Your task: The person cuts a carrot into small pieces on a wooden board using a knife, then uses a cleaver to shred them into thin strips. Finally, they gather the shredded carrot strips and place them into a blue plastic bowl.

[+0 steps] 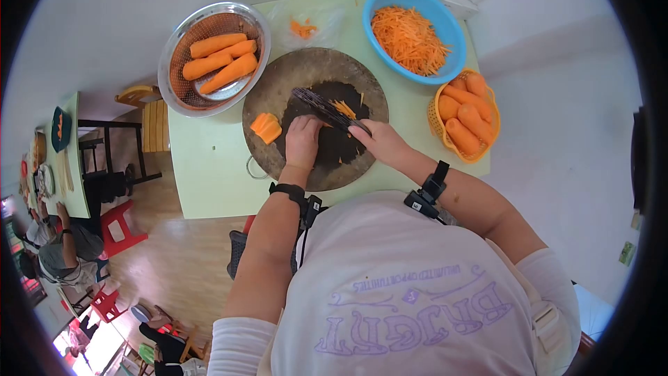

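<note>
My right hand (pixel 381 141) grips the handle end of a cleaver (pixel 323 108), whose dark, textured blade slants to the upper left over a round chopping board (pixel 271 80). My left hand (pixel 303 143) lies on the board with curled fingers close beside the blade. A bit of orange carrot shows at its fingertips; the rest of that piece is hidden. Thin carrot strips (pixel 343 108) lie just beyond the blade on the board's dark, wet middle. To the left of my left hand sits a stack of carrot slices (pixel 266 128) on the board.
A metal colander bowl (pixel 167 73) with several peeled carrots stands at the back left of the table (pixel 209 181). At the back right is a blue basin (pixel 456 35) of shredded carrot, with a yellow basket (pixel 434 115) of carrots nearer me. Carrot scraps (pixel 303 28) lie on a plastic bag. Other people sit far left.
</note>
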`<act>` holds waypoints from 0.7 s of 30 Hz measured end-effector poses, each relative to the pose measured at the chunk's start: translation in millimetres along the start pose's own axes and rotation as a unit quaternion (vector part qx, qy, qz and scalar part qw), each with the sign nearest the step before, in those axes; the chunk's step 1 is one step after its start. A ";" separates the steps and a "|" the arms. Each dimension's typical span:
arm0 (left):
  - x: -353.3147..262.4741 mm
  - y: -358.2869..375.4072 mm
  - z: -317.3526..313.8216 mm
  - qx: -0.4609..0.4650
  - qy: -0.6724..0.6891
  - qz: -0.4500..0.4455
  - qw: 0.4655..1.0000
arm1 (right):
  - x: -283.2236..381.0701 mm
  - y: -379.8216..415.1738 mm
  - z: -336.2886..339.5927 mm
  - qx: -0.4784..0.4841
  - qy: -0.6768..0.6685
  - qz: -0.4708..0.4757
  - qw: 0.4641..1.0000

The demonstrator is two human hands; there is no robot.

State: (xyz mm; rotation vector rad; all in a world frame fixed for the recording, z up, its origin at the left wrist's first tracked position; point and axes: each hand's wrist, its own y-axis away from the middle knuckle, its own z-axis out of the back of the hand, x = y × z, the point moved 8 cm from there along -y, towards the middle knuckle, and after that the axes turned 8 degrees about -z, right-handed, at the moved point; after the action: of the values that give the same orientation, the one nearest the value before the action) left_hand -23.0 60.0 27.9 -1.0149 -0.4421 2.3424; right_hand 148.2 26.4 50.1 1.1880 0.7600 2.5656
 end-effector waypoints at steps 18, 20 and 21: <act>-0.2 0.8 -1.3 0.003 0.003 0.004 1.000 | 11.0 7.3 3.1 0.023 0.035 -0.008 0.999; -0.3 0.7 -1.3 0.003 0.008 0.003 1.000 | 11.1 6.0 1.9 0.019 0.038 -0.008 0.999; 0.5 0.8 -0.6 0.003 0.007 0.004 1.000 | 10.5 5.1 1.3 0.019 0.034 -0.005 0.999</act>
State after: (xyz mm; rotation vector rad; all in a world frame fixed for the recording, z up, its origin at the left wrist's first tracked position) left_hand -23.1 59.8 26.9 -1.0314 -0.4271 2.3411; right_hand 142.5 26.7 60.3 1.1107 0.8312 2.6062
